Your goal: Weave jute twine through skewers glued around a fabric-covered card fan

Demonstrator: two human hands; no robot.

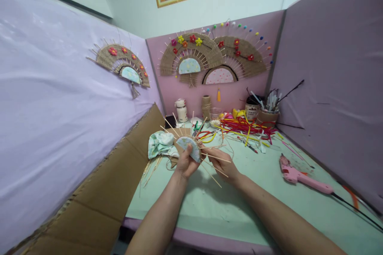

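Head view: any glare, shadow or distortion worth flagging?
Head view: whitish sheen on the left purple sheet; head view: soft shadow on the green tabletop under the right hand; head view: wide-angle stretch near the edges, right forearm included.

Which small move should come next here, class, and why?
Probably pass the brown cord around another stick with the right hand: the left hand steadies the half-round piece, and the sticks' outer lengths are bare.

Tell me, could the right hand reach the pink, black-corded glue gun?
Probably yes: no object stands between the right hand and the glue gun, though the hand would first leave the thin, pale wooden sticks it touches.
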